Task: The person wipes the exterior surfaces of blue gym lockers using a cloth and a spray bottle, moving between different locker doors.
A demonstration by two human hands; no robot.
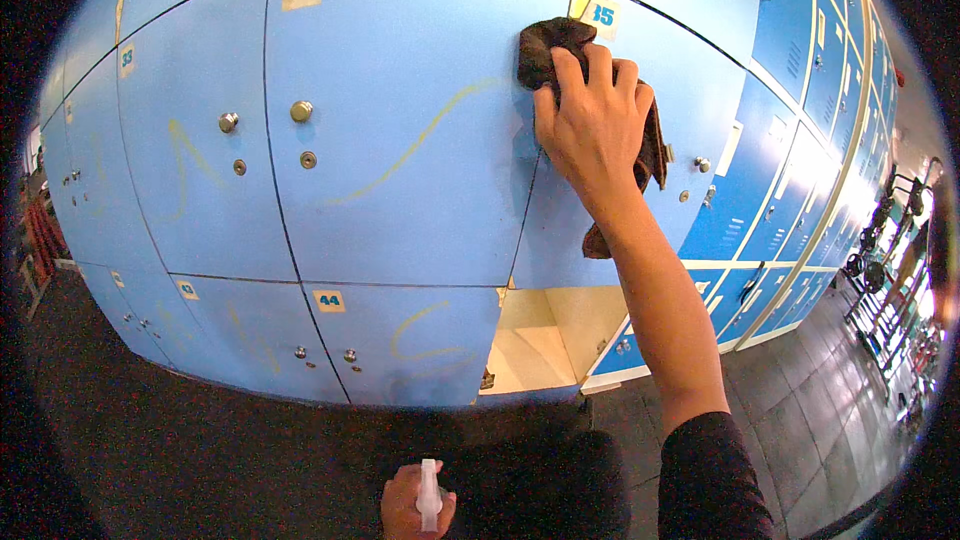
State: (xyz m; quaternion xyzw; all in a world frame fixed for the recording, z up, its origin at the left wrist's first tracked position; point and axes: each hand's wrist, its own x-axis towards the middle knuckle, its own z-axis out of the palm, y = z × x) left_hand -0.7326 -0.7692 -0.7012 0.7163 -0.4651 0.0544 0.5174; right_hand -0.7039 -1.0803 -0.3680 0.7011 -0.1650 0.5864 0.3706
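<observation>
A bunched dark brown cloth (556, 45) is under the fingers of my right hand (596, 124), pressed to the light blue locker doors around the upper seam between two of them. Part of the cloth hangs down behind my wrist. One of these doors (397, 135) carries a long yellowish streak on its face, left of the cloth. Low in the view, over the dark floor, my left hand (416, 499) grips a spray bottle by its neck; only the white trigger head (429, 495) shows clearly, and the bottle's body is hidden.
Round metal knobs (301, 112) and keyholes stick out from the doors. Below my right arm an open locker compartment (529, 345) shows a pale interior. Darker blue lockers (750, 202) run along the right. Gym equipment (881, 240) stands on the tiled floor (795, 405) at far right.
</observation>
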